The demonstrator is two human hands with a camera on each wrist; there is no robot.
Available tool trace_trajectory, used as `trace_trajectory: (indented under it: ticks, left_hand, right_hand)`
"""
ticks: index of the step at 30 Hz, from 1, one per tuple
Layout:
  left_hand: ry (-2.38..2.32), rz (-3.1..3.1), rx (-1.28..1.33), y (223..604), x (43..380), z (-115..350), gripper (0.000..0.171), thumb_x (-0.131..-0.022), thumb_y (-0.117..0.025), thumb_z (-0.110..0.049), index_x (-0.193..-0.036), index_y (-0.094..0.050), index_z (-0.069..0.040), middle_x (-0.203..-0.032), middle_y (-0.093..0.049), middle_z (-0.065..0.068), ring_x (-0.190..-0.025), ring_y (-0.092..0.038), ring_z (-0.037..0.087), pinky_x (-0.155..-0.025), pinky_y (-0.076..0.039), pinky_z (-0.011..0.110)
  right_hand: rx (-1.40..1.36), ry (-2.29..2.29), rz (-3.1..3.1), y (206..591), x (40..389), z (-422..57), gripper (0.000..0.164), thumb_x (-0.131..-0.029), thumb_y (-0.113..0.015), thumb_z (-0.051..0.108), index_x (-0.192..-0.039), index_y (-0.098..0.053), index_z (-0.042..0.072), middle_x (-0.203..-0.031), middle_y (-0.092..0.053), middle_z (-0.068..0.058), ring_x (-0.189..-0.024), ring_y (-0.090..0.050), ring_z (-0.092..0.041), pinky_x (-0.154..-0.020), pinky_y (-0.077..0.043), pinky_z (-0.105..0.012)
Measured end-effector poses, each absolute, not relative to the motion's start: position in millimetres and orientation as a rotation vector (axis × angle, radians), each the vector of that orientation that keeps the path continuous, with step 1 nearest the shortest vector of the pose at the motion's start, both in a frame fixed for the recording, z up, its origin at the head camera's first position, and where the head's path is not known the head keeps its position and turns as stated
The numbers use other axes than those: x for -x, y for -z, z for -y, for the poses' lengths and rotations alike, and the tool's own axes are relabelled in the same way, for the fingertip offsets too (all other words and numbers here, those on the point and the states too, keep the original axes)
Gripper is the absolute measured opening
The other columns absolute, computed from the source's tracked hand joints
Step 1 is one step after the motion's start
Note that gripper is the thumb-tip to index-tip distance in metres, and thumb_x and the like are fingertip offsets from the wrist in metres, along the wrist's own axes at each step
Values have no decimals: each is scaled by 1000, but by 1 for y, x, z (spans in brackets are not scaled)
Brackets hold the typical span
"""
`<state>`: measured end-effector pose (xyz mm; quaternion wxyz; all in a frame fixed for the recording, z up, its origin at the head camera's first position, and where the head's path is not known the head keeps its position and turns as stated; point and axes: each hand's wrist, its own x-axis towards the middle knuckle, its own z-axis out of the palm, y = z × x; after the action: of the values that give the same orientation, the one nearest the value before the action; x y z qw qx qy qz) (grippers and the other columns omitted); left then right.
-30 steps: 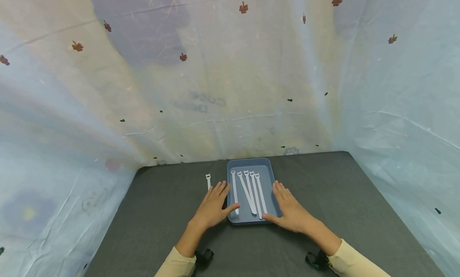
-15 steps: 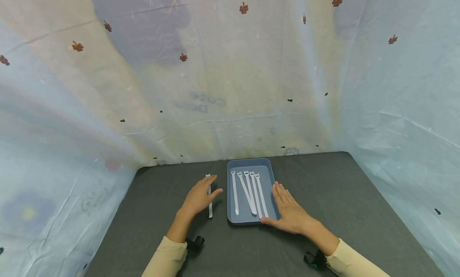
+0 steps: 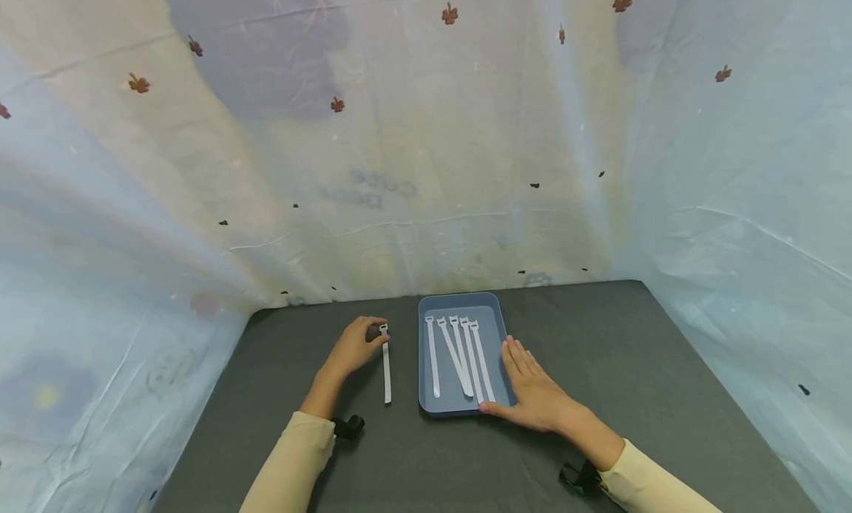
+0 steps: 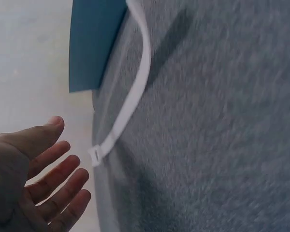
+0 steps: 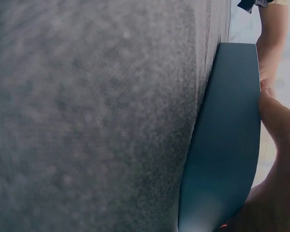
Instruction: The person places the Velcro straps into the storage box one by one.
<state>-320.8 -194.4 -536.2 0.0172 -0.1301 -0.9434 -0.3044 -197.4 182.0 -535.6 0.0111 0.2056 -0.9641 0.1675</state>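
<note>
A single white cable strap (image 3: 387, 372) with a slotted head lies on the dark cloth, left of the blue tray (image 3: 426, 408). My left hand (image 3: 351, 348) is at its far end, thumb and fingers on either side of the slotted head. In the left wrist view these fingers (image 4: 63, 188) are spread and slightly bent, with a gap to the strap (image 4: 135, 92). My right hand (image 3: 535, 395) rests against the tray's right side, fingers straight along it and thumb at the near corner. The right wrist view has the thumb (image 5: 275, 113) on the tray's rim.
Several more white straps (image 3: 434, 358) lie lengthwise inside the tray, some overlapping. Dark grey cloth (image 3: 426, 469) covers the table. A pale patterned sheet (image 3: 426, 165) hangs behind the table and along both sides.
My left hand has left the tray's left side and moved left to the far end of the lone strap. My right hand has stayed at the tray.
</note>
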Motion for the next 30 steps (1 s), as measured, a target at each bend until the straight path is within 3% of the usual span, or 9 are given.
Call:
trace_trajectory:
  ticks: [20,30]
  left_hand:
    - [1080,2964,309,552,353,208,35,-90,-68,-32,-122,-64,-17,-118,-63,7,-95,-60,20,-79,-51,41]
    - [1230,2963,272,553,357,211,36,-89,-70,-29,-121,-64,-16,-119,-62,7,-98,-59,21,-82,-51,41]
  right_hand:
    - [-638,-513,2997,537,198,-182,120,-75,-44,85,-153,0,4,-160,4,-13,-148,-7,-32,-120,-17,-48]
    - [-631,-522,3005,537,198,-182,119,-76,-45,84,-153,1,5,-160,6,-13,-148,-6,-32,-120,-16,-48]
